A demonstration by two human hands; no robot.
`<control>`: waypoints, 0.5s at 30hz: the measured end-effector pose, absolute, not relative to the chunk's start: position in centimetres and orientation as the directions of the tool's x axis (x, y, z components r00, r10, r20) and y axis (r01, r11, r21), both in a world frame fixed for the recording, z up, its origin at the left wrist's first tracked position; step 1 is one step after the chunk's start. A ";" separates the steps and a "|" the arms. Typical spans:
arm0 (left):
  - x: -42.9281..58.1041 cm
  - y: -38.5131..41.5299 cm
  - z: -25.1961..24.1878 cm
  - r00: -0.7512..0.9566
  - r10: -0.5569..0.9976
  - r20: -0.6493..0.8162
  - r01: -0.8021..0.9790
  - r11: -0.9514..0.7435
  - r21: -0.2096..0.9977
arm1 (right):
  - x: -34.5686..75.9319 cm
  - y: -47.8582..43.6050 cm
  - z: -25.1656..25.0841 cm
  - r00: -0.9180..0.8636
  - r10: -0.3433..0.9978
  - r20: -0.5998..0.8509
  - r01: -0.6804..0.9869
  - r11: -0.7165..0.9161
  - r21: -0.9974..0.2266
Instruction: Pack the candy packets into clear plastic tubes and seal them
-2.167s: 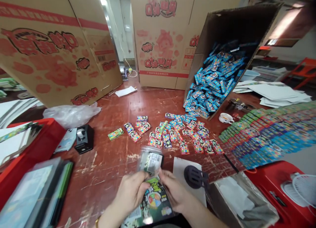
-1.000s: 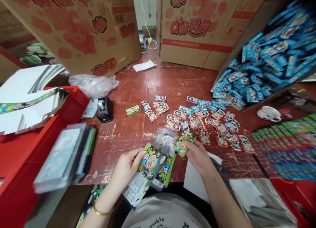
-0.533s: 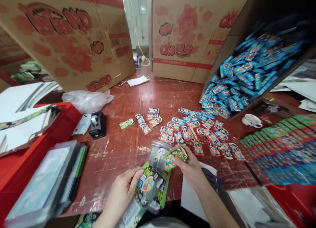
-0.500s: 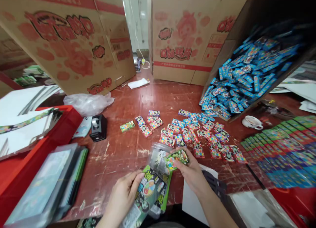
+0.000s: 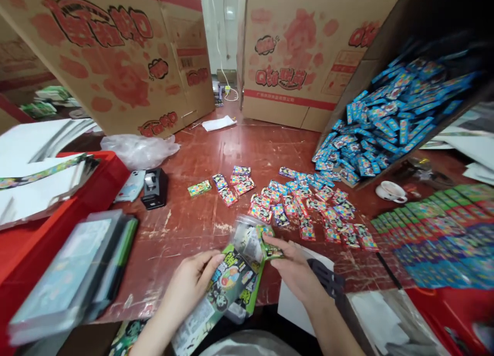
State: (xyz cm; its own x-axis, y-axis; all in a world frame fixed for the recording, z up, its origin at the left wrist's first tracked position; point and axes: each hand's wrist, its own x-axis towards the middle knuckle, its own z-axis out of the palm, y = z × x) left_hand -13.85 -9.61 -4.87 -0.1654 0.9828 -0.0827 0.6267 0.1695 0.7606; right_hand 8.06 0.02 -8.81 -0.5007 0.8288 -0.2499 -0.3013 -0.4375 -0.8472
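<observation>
My left hand [image 5: 193,279] is closed on a green and black printed bag [image 5: 227,284], thumb on its front. Behind the bag's upper part shows a clear plastic pouch [image 5: 247,237]. My right hand [image 5: 295,268] pinches a small green packet [image 5: 268,243] at the pouch's right side. Ahead of my hands, many small red, purple and blue packets [image 5: 304,201] lie loosely on the dark red table [image 5: 200,222]. A single green packet [image 5: 199,188] lies apart to the left.
A tipped carton [image 5: 358,78] spills blue packets at right. Rows of packets [image 5: 443,232] and a white cup [image 5: 391,191] are near it. A black tape dispenser [image 5: 153,189], plastic sleeves [image 5: 73,268] and a red bin [image 5: 111,176] stand at left. Large cartons [image 5: 293,63] stand behind.
The green packet in my right hand has turned from lying crosswise to nearly upright and moved slightly left over the pouch. The whole view has shifted a little.
</observation>
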 end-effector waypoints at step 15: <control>-11.6 -8.8 -4.5 -0.079 0.994 -0.072 0.704 0.107 0.703 | 6.6 -0.7 -9.1 -0.302 0.953 -0.010 -0.224 -0.081 -0.971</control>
State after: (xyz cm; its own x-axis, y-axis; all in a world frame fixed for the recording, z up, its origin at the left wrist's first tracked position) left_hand -11.61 -8.76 -4.47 -0.0786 0.9943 -0.0725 0.7036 0.1068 0.7026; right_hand 6.58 -0.67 -9.10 -0.3019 0.9533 -0.0102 -0.2241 -0.0814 -0.9712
